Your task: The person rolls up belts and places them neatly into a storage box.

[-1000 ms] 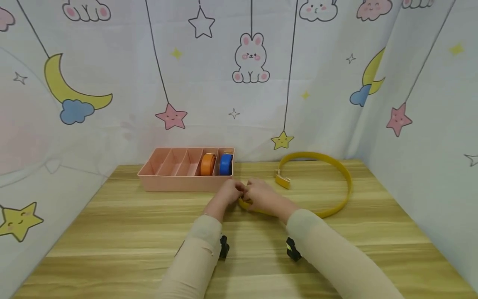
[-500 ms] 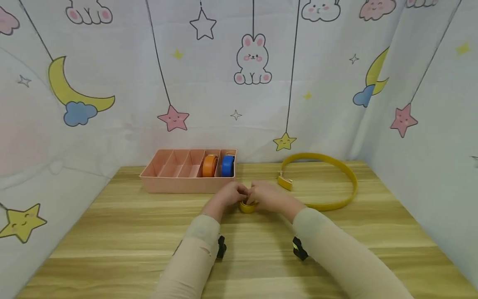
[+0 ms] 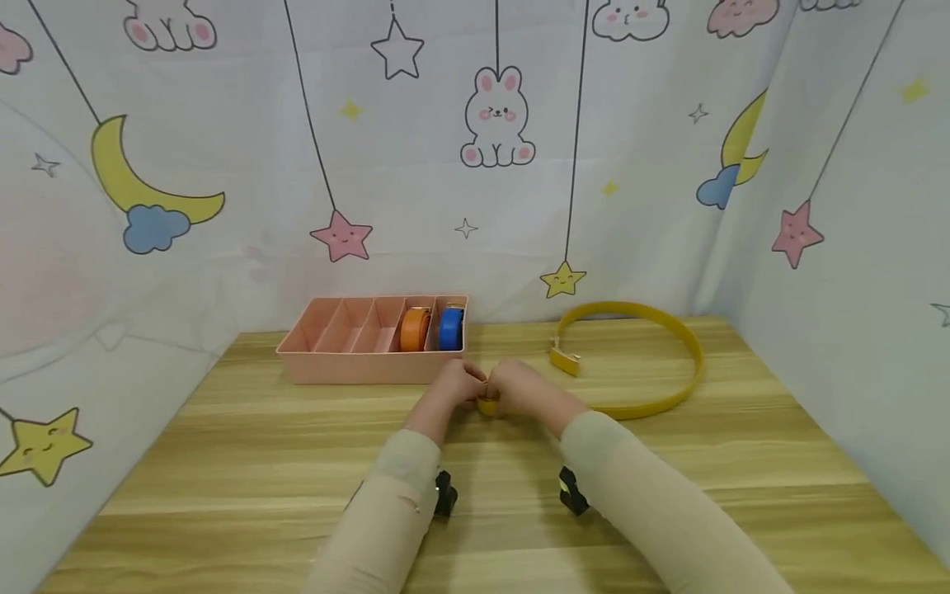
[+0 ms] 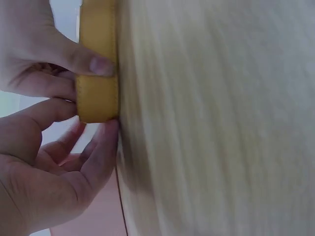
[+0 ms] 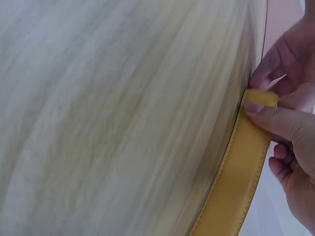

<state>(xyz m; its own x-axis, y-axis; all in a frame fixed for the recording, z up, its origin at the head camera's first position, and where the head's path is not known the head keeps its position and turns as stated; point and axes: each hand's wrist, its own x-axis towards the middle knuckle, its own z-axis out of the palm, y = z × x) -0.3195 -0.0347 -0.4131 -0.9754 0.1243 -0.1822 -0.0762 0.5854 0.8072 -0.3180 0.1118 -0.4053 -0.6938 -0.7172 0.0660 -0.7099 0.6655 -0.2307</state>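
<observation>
A yellow belt (image 3: pixel 698 355) with a metal buckle lies on the wooden table, its long part in a wide open loop at the right. Its near end is wound into a small coil (image 3: pixel 487 407) between both hands. My left hand (image 3: pixel 454 386) holds the left side of this coil with its fingertips, low on the table. From the right, my right hand (image 3: pixel 525 392) pinches the strap, with the thumb (image 5: pixel 261 109) lying flat on its outer face. The inside of the coil is mostly hidden by fingers.
Just behind the hands stands a pink divided box (image 3: pixel 364 367). A rolled orange belt (image 3: pixel 414 330) and a rolled blue belt (image 3: pixel 450 330) sit in its two rightmost compartments. A printed white curtain (image 3: pixel 416 181) hangs at the table's back edge.
My right hand shifted slightly right, baring more of the coil, then came back left over it. My left hand stayed at the coil. The buckle end has hardly moved.
</observation>
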